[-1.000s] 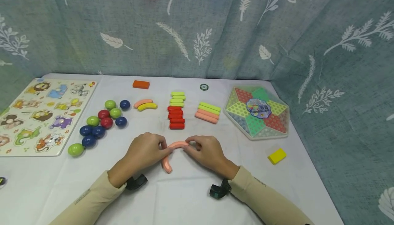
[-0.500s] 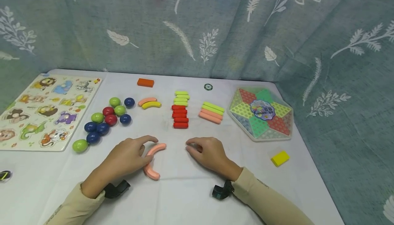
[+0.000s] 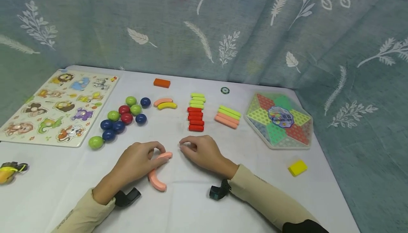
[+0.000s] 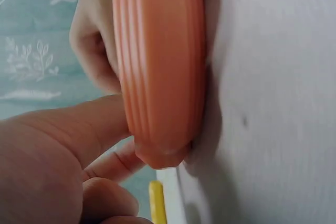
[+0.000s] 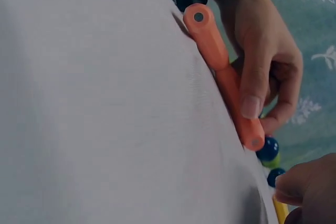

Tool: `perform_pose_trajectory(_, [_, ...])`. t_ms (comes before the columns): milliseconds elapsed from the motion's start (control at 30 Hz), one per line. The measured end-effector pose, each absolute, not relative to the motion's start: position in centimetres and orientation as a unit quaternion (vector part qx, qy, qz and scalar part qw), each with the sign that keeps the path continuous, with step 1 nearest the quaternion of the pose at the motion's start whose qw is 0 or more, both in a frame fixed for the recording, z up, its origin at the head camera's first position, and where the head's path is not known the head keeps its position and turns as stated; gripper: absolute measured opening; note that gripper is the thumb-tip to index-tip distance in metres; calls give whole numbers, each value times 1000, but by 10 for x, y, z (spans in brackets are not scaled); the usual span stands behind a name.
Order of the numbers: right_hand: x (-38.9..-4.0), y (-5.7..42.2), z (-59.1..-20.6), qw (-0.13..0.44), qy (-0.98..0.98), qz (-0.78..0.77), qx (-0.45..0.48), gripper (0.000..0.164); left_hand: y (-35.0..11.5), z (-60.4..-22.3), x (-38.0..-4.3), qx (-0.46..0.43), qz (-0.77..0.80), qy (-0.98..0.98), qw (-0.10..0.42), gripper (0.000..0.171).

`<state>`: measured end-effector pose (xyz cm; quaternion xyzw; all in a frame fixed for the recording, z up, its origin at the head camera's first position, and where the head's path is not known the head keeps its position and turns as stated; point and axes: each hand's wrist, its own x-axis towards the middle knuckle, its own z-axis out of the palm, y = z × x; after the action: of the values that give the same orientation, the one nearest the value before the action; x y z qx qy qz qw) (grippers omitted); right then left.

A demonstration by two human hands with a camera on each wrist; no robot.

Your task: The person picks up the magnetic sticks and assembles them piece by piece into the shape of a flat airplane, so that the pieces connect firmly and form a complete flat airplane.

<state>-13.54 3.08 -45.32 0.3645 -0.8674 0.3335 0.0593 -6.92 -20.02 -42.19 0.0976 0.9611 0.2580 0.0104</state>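
Two salmon curved magnetic rods (image 3: 157, 181) lie joined end to end in an arc on the white cloth. A round metal inset shows at the near end of the arc in the right wrist view. My left hand (image 3: 135, 164) pinches the upper rod (image 3: 165, 154) between thumb and index finger near its far end. Close up in the left wrist view, a ribbed salmon rod (image 4: 160, 66) stands against the thumb (image 4: 94, 124). Just right of the arc, my right hand (image 3: 204, 151) hovers with loosely curled fingers, thumb and index apart, holding nothing.
Behind the hands lie short red rods (image 3: 195, 119), lime rods (image 3: 197, 100), straight rods (image 3: 227, 117) and curved rods (image 3: 167, 105). Coloured balls (image 3: 118, 126) and an animal puzzle board (image 3: 60, 105) sit left. A hexagonal game box (image 3: 278, 119) and yellow block (image 3: 298, 168) sit right.
Both hands held the rods earlier; the right hand let go as the joined arc moved left. The left hand, looser half a second ago, now pinches the upper rod. The right hand has shifted left.
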Motion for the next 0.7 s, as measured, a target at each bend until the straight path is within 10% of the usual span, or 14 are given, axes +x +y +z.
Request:
perform_pose_trajectory(300, [-162, -19, -443, 43, -860, 374, 343, 17, -207, -425, -70, 97, 294, 951, -1, 20])
perform_pose_trajectory(700, [-157, 40, -449, 148, -866, 355, 319, 13, -208, -429, -73, 87, 316, 945, -9, 19])
